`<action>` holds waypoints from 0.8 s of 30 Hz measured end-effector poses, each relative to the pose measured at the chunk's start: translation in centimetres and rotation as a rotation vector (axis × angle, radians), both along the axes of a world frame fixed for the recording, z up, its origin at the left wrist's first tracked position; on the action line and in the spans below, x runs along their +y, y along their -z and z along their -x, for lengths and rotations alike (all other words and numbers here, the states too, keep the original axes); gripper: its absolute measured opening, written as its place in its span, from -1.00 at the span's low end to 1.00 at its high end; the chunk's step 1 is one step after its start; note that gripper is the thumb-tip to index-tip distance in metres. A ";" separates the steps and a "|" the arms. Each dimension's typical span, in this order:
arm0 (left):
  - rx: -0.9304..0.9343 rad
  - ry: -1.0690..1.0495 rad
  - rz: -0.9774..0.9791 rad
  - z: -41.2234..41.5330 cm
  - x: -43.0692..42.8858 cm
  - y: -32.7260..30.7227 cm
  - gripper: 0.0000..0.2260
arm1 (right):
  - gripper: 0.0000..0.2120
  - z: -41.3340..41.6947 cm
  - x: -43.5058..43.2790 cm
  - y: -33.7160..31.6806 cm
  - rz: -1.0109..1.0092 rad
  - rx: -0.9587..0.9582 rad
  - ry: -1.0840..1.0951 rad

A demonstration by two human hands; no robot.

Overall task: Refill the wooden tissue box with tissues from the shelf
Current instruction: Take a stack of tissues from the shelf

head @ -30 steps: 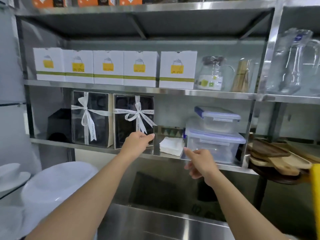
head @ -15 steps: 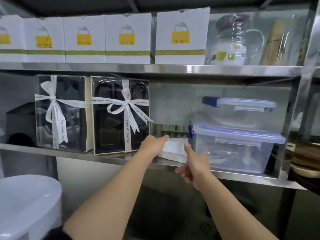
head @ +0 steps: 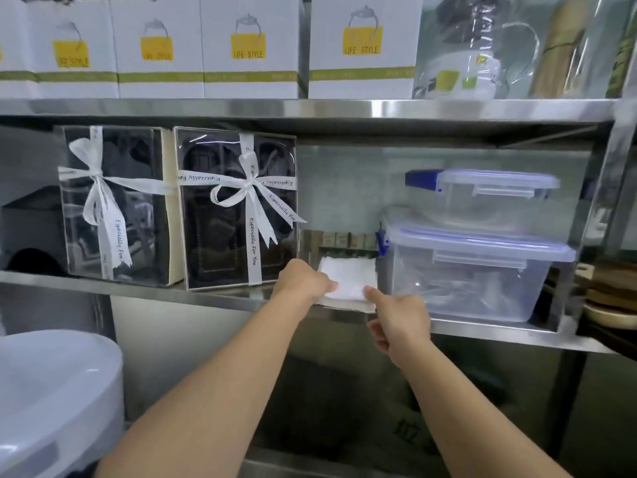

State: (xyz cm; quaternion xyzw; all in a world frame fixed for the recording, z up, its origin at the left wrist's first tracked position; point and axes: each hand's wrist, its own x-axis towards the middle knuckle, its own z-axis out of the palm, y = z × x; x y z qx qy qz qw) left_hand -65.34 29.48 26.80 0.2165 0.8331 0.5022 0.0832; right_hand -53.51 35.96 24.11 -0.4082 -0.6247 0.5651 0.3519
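A stack of white tissues (head: 348,277) lies on the steel shelf (head: 220,298), between a ribboned gift box and a clear plastic container, and overhangs the front edge a little. My left hand (head: 303,281) is closed over the stack's left edge, fingers on top. My right hand (head: 396,319) has its thumb tip on the stack's front right corner and its other fingers curled below shelf level. Whether it grips the stack is unclear. I do not see a wooden tissue box for certain.
Two ribboned gift boxes (head: 238,208) stand left of the tissues. Two stacked clear containers (head: 475,270) stand right of them. Small wooden items (head: 341,240) sit behind the stack. White "LIFE STYLE" boxes (head: 251,46) line the shelf above. A white bin lid (head: 51,401) is at lower left.
The view has drawn closer to the shelf. Both hands have reached forward onto the tissue stack. The left closed over its left edge and the right thumb touched its front right corner.
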 end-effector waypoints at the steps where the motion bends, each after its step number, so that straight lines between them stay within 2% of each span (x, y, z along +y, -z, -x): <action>1: -0.022 0.009 -0.021 0.0 -0.2 0.1 -0.56 | -0.73 0.0 -0.2 0.0 0.006 0.009 0.011; 5: -0.084 0.041 -0.073 -0.2 -0.9 0.4 -0.60 | -0.80 -0.3 -0.7 0.0 0.135 0.097 0.008; 7: -0.147 0.049 -0.111 -0.3 -1.4 0.5 -0.62 | -0.74 -0.7 -0.9 -0.2 0.216 0.154 -0.024; 10: -0.347 0.051 -0.210 -0.8 -2.7 0.8 -0.62 | -0.65 -1.8 -1.4 -0.7 0.266 0.180 -0.070; 12: -0.532 0.048 -0.231 -1.0 -4.0 0.9 -0.63 | -0.67 -2.8 -1.6 -1.0 0.283 0.166 -0.123; 16: -0.749 0.138 -0.194 -0.6 -5.6 1.1 -0.45 | -0.73 -4.5 -1.8 -0.8 0.290 0.119 -0.230; 19: -0.810 0.191 -0.198 -0.6 -6.2 1.5 -0.42 | -0.73 -5.6 -1.9 -0.3 0.279 0.078 -0.322; 24: -0.816 0.231 -0.165 -1.2 -7.9 2.3 -0.63 | -0.78 -7.3 -2.1 0.5 0.227 0.000 -0.404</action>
